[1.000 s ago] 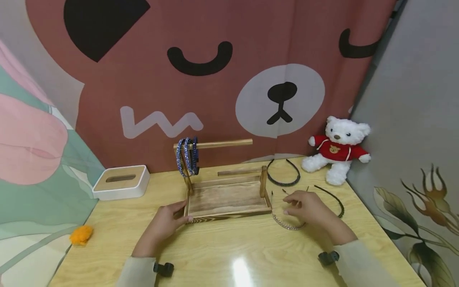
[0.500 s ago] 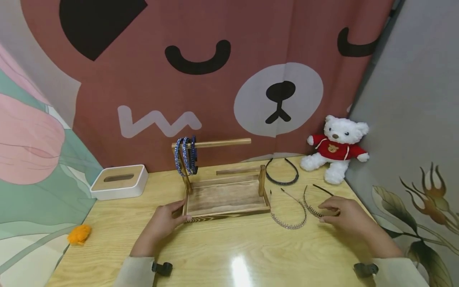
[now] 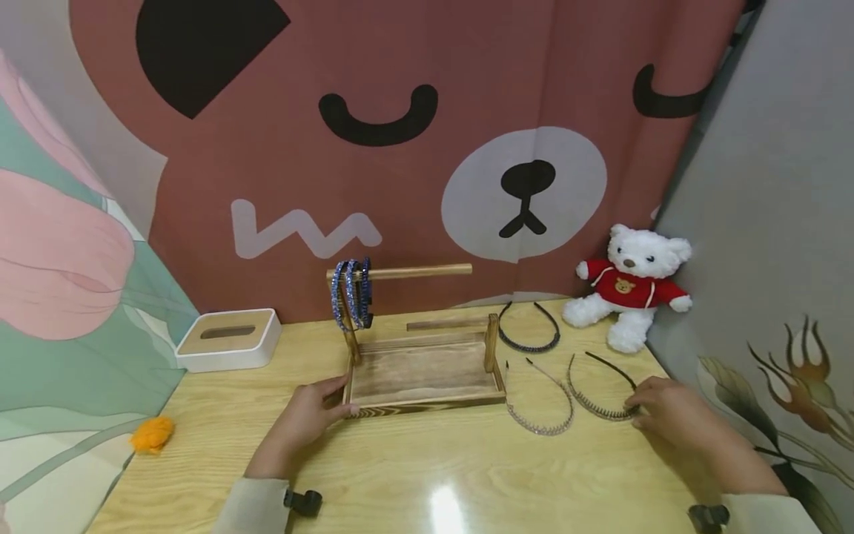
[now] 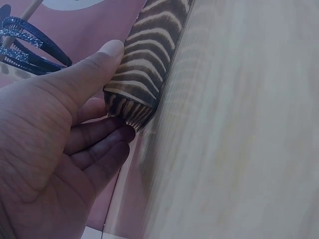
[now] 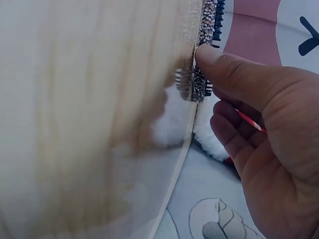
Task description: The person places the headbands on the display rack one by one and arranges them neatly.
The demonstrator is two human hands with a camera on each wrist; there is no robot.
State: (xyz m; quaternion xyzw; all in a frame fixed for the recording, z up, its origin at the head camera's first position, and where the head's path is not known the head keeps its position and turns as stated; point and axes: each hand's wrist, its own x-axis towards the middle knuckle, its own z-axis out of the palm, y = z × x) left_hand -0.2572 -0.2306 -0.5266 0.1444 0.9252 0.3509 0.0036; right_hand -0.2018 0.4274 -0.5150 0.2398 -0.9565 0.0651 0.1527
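My left hand point(image 3: 308, 417) grips the front left corner of a wooden stand point(image 3: 427, 406). In the left wrist view the thumb lies on the stand's striped edge point(image 4: 149, 55), with the fingers point(image 4: 107, 144) curled at its end. On the far right of the table, my right hand point(image 3: 680, 423) pinches the side of a dark headband with sparkly stones and teeth point(image 3: 600, 410). Up close, the right thumb presses on that headband point(image 5: 207, 30); the fingertips behind it are partly hidden. Several blue glittery headbands point(image 3: 350, 297) hang at the left end of the stand's upper bar point(image 3: 420, 271).
A silvery headband point(image 3: 543, 429) lies between stand and right hand, a black headband point(image 3: 534, 347) behind it. Farther back sits a white teddy bear point(image 3: 623, 289) in red. At left are a tissue box point(image 3: 227, 341) and an orange fluffy ball point(image 3: 152, 435).
My right hand has moved right, from above the silvery headband to the rightmost one, and now pinches it. The left hand keeps its hold on the stand.
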